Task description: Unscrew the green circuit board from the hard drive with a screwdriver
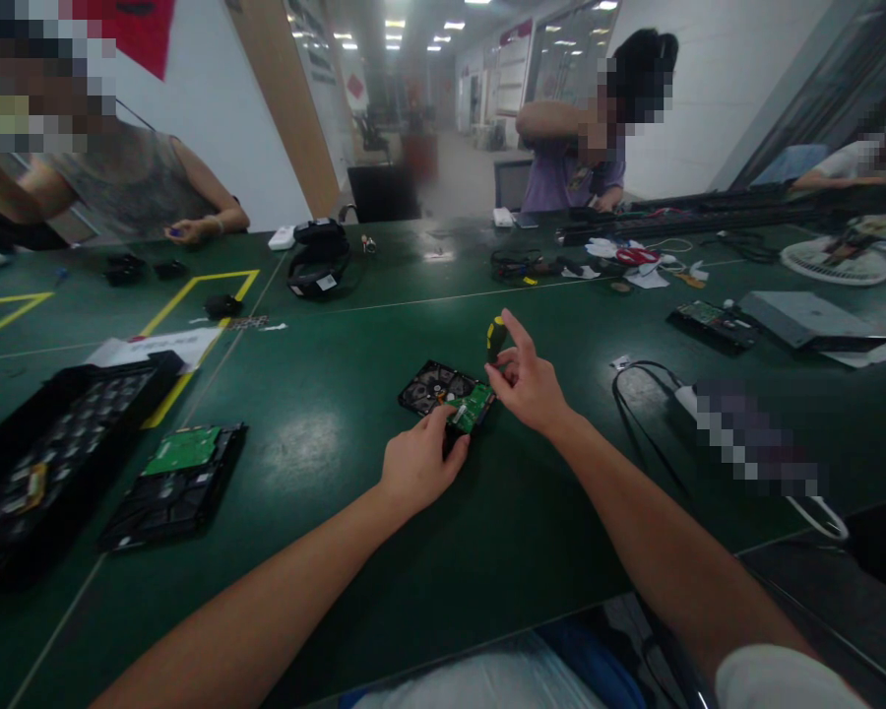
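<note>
A black hard drive [434, 386] with a green circuit board [473, 404] lies on the green table [325, 433] in front of me. My left hand [419, 463] grips its near edge, fingers curled on the corner of the board. My right hand [526, 382] pinches a small screwdriver with a black and yellow handle [495, 338], held upright over the drive's right side, index finger raised.
A second hard drive [175, 484] and a black tray [44, 443] lie at the left. A black cable [639, 394] runs at the right. More boards, tools and a headset [317, 258] sit farther back. Three other people sit along the far side.
</note>
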A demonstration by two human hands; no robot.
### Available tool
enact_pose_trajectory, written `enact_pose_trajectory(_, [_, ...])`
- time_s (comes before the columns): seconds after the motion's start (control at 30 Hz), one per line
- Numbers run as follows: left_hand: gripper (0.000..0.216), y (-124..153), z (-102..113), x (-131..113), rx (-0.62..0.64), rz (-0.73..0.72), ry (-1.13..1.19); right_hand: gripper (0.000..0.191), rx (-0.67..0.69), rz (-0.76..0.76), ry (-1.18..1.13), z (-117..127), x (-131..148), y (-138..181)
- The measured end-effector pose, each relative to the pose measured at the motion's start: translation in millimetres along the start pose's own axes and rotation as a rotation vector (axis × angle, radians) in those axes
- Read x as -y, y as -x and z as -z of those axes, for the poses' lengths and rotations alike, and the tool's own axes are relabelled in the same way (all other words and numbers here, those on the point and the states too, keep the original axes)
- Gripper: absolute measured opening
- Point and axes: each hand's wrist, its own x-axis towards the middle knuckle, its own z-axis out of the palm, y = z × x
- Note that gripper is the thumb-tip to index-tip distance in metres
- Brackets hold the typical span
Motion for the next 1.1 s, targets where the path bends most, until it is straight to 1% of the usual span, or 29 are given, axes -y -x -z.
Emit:
enact_pose_trajectory(0.13, [0.046,-0.1,0.1,0.1,0.003,-0.002,0.002,0.092,-0.004,0.017,0.024,0.5,-0.7,-0.5])
enact_pose_trajectory(0.27, [0.047,0.3,1.0,-0.6,0.013,0.013,0.002,0.089,0.016,0.022,0.033,0.6,-0.1,-0.1])
enact_pose_trajectory(0.53, [0.048,0.1,1.4,-1.4,0.017,0.019,-0.001,0.089,0.021,-0.013,-0.007,0.7,-0.4,1.2])
enact_pose_trajectory(0.8, [0.045,1.0,0.5,-0.2,-0.009,-0.003,0.010,0.090,-0.005,-0.004,0.058,0.6,-0.5,-0.3])
enact_pose_trajectory(1.0, [0.047,0.2,1.9,-1.4,0.031,0.029,-0.002,0.091,-0.012,-0.016,0.062,-0.4,-3.2,-0.8])
enact_pose_trajectory(1.1, [0.048,-0.2,1.2,-0.6,0.026,0.026,-0.002,0.090,0.005,-0.018,0.053,0.9,-2.7,-0.6])
